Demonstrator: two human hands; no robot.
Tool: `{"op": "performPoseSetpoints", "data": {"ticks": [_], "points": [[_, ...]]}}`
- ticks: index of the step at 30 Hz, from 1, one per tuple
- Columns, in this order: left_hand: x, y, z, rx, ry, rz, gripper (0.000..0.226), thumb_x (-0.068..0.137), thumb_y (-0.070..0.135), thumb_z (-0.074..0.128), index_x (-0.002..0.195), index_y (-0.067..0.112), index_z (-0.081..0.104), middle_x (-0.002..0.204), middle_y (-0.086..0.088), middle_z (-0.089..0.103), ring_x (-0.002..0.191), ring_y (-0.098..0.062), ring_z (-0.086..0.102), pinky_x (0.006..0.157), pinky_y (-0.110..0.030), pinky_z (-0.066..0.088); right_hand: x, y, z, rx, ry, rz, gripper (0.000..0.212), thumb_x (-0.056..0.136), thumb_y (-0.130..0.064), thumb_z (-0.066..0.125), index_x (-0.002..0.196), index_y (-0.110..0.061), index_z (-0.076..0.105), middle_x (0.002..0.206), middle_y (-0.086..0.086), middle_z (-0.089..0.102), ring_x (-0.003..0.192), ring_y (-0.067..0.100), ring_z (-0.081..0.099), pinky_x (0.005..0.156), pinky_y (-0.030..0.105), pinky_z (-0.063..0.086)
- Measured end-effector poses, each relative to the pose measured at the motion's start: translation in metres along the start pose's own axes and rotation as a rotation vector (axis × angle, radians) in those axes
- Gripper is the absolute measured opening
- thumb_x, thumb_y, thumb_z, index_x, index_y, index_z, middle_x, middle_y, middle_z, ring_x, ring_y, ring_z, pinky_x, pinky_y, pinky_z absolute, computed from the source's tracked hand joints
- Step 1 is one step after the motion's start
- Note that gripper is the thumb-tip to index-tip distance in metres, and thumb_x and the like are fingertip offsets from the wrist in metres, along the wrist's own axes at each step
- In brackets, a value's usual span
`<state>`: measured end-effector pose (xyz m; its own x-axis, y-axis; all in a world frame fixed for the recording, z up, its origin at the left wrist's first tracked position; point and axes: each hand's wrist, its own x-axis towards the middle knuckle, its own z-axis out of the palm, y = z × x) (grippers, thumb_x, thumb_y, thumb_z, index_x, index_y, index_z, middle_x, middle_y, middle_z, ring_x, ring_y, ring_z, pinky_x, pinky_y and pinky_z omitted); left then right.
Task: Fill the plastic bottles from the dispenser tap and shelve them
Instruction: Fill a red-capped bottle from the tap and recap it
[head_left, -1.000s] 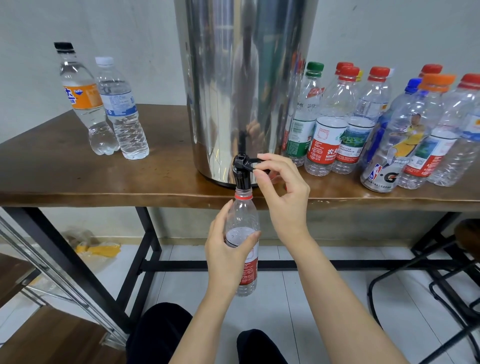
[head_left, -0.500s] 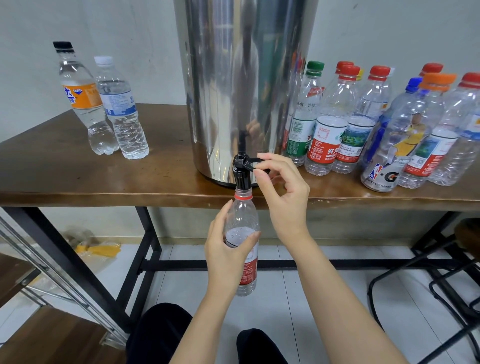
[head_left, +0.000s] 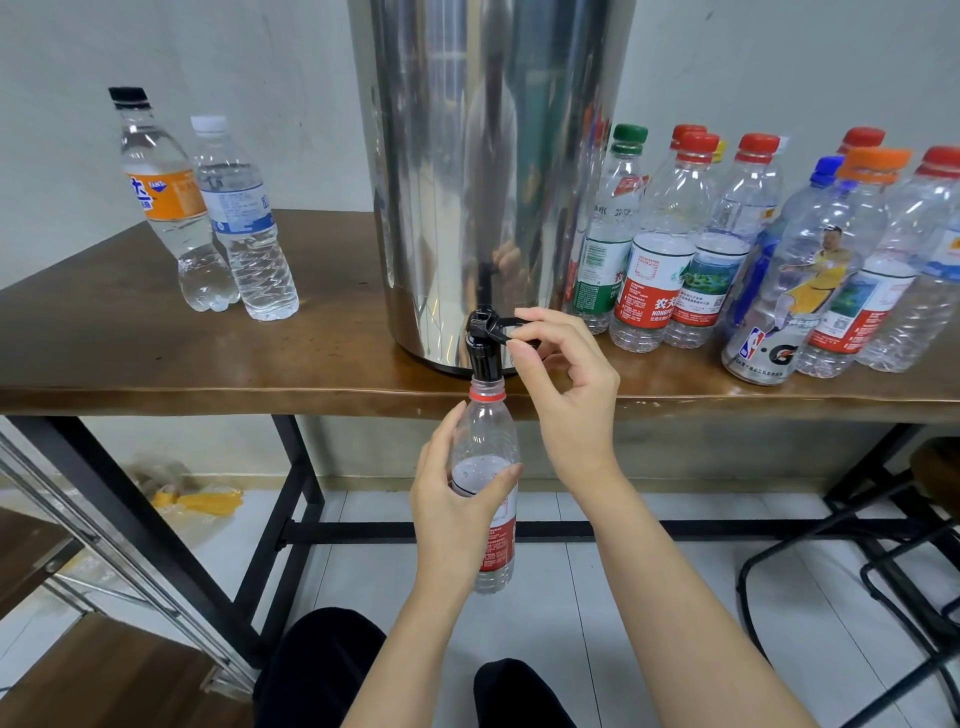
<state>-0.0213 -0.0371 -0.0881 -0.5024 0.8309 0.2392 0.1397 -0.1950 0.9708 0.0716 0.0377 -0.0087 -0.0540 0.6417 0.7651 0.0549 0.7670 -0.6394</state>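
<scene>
Head view: one bottle (head_left: 488, 431), one tap (head_left: 483, 353), two hands (head_left: 457, 519) (head_left: 571, 405).

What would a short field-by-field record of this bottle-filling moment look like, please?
left hand: grips the uncapped bottle around its middle, upright, mouth right under the tap
right hand: pinches the black tap lever
dispenser: steel drum at the front edge of the table
left of dispenser: orange-label bottle and blue-label bottle, both capped, side by side
right of dispenser: cluster of capped bottles, mostly red caps
fill level in held bottle: cannot tell
</scene>
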Motion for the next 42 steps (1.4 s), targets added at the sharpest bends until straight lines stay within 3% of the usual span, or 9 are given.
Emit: {"op": "performPoseSetpoints", "data": {"ticks": [22, 38, 42], "points": [[0.0005, 0.0016, 0.0009, -0.007, 0.005, 0.008, 0.075, 0.075, 0.017, 0.085, 0.138, 0.038, 0.050, 0.136, 0.017, 0.055, 0.126, -0.001, 0.050, 0.103, -0.043, 0.050, -0.0005, -0.0003, -0.0003, 0.018, -0.002, 0.020, 0.009, 0.091, -0.010, 0.065, 0.096, -0.015, 0.070, 0.114, 0.002, 0.066, 0.090, 0.004, 0.060, 0.080, 0.018, 0.046], [0.0001, 0.0016, 0.0013, 0.002, 0.013, -0.004, 0.076, 0.074, 0.020, 0.086, 0.132, 0.050, 0.048, 0.136, 0.018, 0.054, 0.126, -0.002, 0.050, 0.103, -0.044, 0.050, -0.0003, -0.0003, 0.0000, 0.028, -0.006, 0.019, 0.010, 0.091, -0.008, 0.065, 0.097, -0.015, 0.070, 0.113, -0.002, 0.065, 0.099, 0.005, 0.061, 0.082, 0.018, 0.046], [0.0006, 0.0001, 0.0007, -0.014, 0.009, 0.004, 0.075, 0.074, 0.018, 0.086, 0.136, 0.042, 0.051, 0.135, 0.015, 0.056, 0.126, -0.004, 0.051, 0.103, -0.045, 0.050, -0.0005, -0.0002, 0.0001, 0.030, -0.004, 0.018, 0.011, 0.091, -0.007, 0.066, 0.096, -0.016, 0.070, 0.113, -0.002, 0.066, 0.098, 0.006, 0.061, 0.082, 0.018, 0.045]]}}
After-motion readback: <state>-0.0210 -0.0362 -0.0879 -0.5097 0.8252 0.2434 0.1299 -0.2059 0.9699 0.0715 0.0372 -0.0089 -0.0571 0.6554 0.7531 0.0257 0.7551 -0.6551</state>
